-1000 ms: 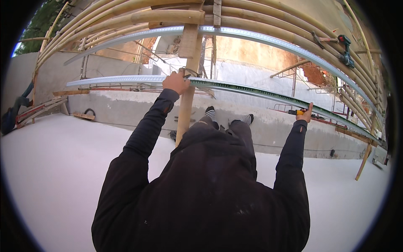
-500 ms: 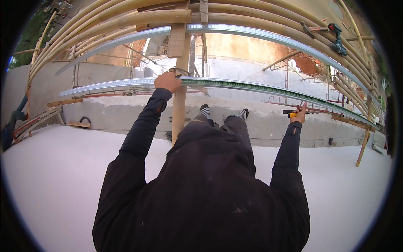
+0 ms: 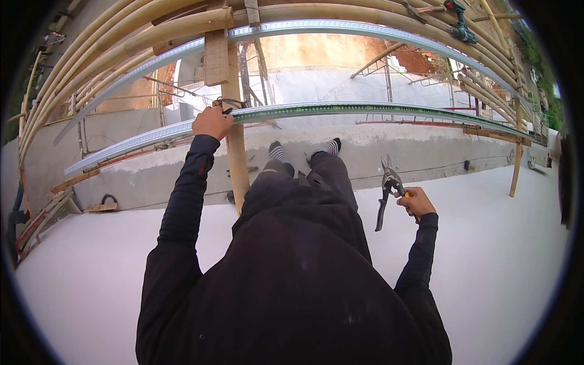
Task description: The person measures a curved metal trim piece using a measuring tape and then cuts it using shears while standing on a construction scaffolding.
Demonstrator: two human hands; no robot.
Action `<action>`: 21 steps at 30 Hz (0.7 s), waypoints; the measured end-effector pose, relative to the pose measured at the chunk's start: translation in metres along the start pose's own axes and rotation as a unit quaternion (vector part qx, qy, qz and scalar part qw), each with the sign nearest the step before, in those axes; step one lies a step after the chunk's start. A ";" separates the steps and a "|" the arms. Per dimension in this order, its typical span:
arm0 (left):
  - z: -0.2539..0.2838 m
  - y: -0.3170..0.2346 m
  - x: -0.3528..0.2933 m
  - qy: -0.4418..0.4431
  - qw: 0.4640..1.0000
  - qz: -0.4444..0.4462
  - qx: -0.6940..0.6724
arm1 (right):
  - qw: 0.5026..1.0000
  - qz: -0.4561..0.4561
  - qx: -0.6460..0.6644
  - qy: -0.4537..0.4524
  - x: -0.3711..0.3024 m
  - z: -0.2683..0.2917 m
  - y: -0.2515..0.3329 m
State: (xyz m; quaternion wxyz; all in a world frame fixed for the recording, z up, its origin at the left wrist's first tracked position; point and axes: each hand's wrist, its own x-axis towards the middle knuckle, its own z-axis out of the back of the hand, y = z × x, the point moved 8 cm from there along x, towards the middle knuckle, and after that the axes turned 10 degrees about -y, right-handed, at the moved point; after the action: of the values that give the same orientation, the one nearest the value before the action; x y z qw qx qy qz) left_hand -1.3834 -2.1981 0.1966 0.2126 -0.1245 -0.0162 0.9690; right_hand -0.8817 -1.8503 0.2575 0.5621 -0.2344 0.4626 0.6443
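Observation:
My left hand point(image 3: 213, 123) is closed round a long galvanised metal channel point(image 3: 316, 110) where it crosses an upright wooden post point(image 3: 237, 164). A green strip shows along the channel's length to the right of my fist. A small dark object, whose kind I cannot make out, pokes out by my left fingers. My right hand point(image 3: 417, 202) grips a pair of tin snips point(image 3: 392, 182) by the yellow handle, over the white surface. The jaws of the snips point up and stand apart, and the black handle swings out to the left.
Beyond lies a second metal channel point(image 3: 316, 27) along bamboo poles point(image 3: 340, 13). A cordless drill point(image 3: 460, 23) rests on the poles at far right. Below me runs a concrete ledge point(image 3: 377, 149), with a wooden float point(image 3: 103, 205) at left. The white surface point(image 3: 486, 255) spreads around me.
My right hand has drawn back from near the channel's right part with the snips, which now show with spread handles. My left hand keeps its hold. The view has shifted and tilted.

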 end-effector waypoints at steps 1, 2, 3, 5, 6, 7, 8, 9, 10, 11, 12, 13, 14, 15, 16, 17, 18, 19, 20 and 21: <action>0.001 -0.002 0.000 -0.008 1.000 -0.009 -0.002 | 0.997 -0.016 0.043 0.069 -0.014 -0.009 0.009; 0.003 -0.003 0.002 -0.006 1.000 -0.011 -0.005 | 0.986 -0.030 0.085 0.137 -0.024 -0.023 0.015; 0.005 -0.005 0.002 -0.004 1.000 -0.012 -0.007 | 0.975 -0.044 0.114 0.184 -0.029 -0.036 0.017; 0.001 -0.004 0.004 -0.002 1.000 -0.014 0.000 | 0.959 -0.069 0.180 0.210 -0.026 -0.063 0.005; 0.000 -0.003 0.005 -0.006 1.000 -0.016 -0.002 | 0.951 -0.073 0.210 0.214 -0.028 -0.077 0.008; -0.002 -0.003 0.005 -0.010 1.000 -0.019 -0.004 | 0.953 -0.067 0.199 0.217 -0.032 -0.085 0.015; -0.002 -0.002 0.005 -0.014 1.000 -0.022 -0.006 | 0.952 -0.075 0.204 0.216 -0.032 -0.089 0.011; -0.003 0.000 0.005 -0.015 1.000 -0.021 -0.007 | 0.950 -0.083 0.208 0.216 -0.031 -0.094 0.005; -0.003 0.001 0.004 -0.017 1.000 -0.021 -0.009 | 0.949 -0.091 0.212 0.215 -0.027 -0.099 -0.003; -0.001 -0.001 0.005 -0.019 1.000 -0.022 -0.011 | 0.939 -0.077 0.220 0.253 -0.027 -0.100 -0.002; 0.000 -0.002 0.004 -0.018 1.000 -0.022 -0.006 | 0.933 -0.075 0.256 0.242 -0.028 -0.102 -0.004; 0.002 -0.002 0.003 -0.017 1.000 -0.022 -0.001 | 0.926 -0.072 0.291 0.230 -0.033 -0.107 -0.006; 0.003 -0.003 0.000 -0.015 1.000 -0.020 0.001 | 0.918 -0.070 0.323 0.218 -0.040 -0.108 -0.004; 0.004 -0.004 -0.001 -0.022 1.000 -0.020 -0.002 | 0.895 -0.083 0.339 0.277 -0.040 -0.115 -0.012; 0.005 -0.005 -0.001 -0.029 0.999 -0.019 -0.005 | 0.867 -0.085 0.387 0.302 -0.047 -0.116 -0.012; 0.007 -0.005 -0.004 -0.035 0.999 -0.015 -0.006 | 0.835 -0.088 0.432 0.329 -0.056 -0.120 -0.009; 0.008 -0.006 -0.006 -0.044 0.999 -0.021 -0.005 | 0.800 -0.091 0.476 0.354 -0.065 -0.122 -0.004; 0.010 -0.007 -0.007 -0.052 0.998 -0.026 -0.004 | 0.779 -0.102 0.496 0.369 -0.076 -0.123 -0.003; 0.012 -0.008 -0.009 -0.059 0.998 -0.033 -0.002 | 0.780 -0.095 0.492 0.374 -0.085 -0.123 0.003; 0.012 -0.007 -0.011 -0.058 0.998 -0.029 0.000 | 0.781 -0.089 0.488 0.379 -0.092 -0.123 0.007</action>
State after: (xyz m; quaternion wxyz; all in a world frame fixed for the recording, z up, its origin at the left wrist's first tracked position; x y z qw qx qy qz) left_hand -1.3741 -2.1956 0.2111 0.2393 -0.0679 -0.0320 0.9680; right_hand -0.8918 -2.0020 0.2788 0.4355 -0.1944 0.8679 0.1390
